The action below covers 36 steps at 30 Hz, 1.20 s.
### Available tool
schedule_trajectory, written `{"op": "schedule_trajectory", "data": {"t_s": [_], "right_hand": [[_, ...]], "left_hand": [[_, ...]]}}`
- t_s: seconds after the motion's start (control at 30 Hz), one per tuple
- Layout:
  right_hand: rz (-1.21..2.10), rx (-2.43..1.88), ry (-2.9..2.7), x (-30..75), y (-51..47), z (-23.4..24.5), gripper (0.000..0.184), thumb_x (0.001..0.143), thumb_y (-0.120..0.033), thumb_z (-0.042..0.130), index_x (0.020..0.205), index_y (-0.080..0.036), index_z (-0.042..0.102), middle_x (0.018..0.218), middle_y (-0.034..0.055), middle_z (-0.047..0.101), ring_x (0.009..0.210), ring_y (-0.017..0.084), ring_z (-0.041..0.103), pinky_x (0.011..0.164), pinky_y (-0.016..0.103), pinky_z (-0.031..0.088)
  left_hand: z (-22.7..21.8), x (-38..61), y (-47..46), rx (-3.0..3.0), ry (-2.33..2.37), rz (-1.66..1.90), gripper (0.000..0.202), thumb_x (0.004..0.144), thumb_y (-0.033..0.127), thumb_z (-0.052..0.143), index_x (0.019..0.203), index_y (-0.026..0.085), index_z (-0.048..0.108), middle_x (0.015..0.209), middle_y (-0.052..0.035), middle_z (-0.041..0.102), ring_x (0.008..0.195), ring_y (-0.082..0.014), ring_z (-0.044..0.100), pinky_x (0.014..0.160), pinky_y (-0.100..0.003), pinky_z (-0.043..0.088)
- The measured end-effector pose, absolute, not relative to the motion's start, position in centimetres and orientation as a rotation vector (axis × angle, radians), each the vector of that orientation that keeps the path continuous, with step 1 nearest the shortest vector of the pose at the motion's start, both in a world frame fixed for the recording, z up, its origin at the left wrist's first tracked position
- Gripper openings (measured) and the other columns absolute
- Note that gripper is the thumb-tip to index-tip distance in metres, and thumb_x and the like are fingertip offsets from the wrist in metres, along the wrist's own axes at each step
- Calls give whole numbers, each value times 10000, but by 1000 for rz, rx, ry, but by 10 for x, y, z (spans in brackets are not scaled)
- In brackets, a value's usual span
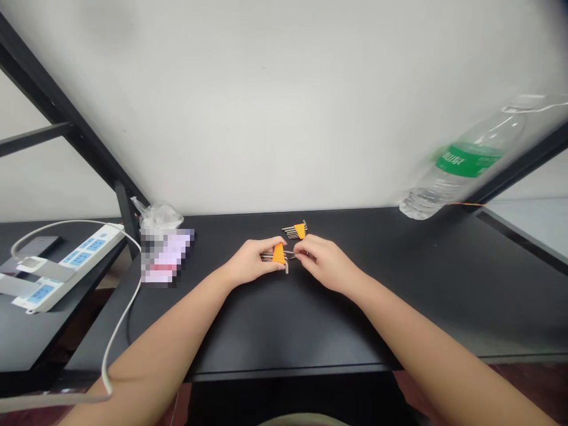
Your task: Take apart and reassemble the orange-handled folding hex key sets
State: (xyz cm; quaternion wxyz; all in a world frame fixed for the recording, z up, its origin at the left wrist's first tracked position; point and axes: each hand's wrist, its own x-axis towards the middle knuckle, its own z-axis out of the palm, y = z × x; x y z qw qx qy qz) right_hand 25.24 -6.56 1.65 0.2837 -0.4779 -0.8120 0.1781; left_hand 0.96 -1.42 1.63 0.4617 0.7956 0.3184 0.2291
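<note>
My left hand (251, 260) grips an orange hex key holder (278, 254) between thumb and fingers, with several metal hex keys through it. Just to its right, my right hand (323, 260) pinches a thin metal hex key (293, 256) at the holder's right side. Whether that key's other end sits in the holder I cannot tell. Behind my hands, a second orange holder (300, 231) with several hex keys lies on the black table (293, 331).
A clear plastic bottle (461, 160) with a green label stands at the back right. On the left are a crumpled plastic bag (160, 219), a blurred-out packet (166, 260), a white power strip (71, 266) and a white cable (133, 302) crossing near my left arm.
</note>
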Motion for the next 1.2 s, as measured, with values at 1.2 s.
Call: {"op": "schedule_trajectory", "data": {"t_s": [1.2], "right_hand": [[1708, -1052, -1190, 238, -59, 3, 293, 810, -416, 837, 921, -181, 701, 729, 26, 692, 649, 134, 626, 628, 268, 503]], "left_hand": [[10, 16, -17, 2434, 951, 604, 480, 786, 203, 708, 1259, 244, 639, 1040, -18, 735, 875, -197, 668, 794, -288, 494]]}}
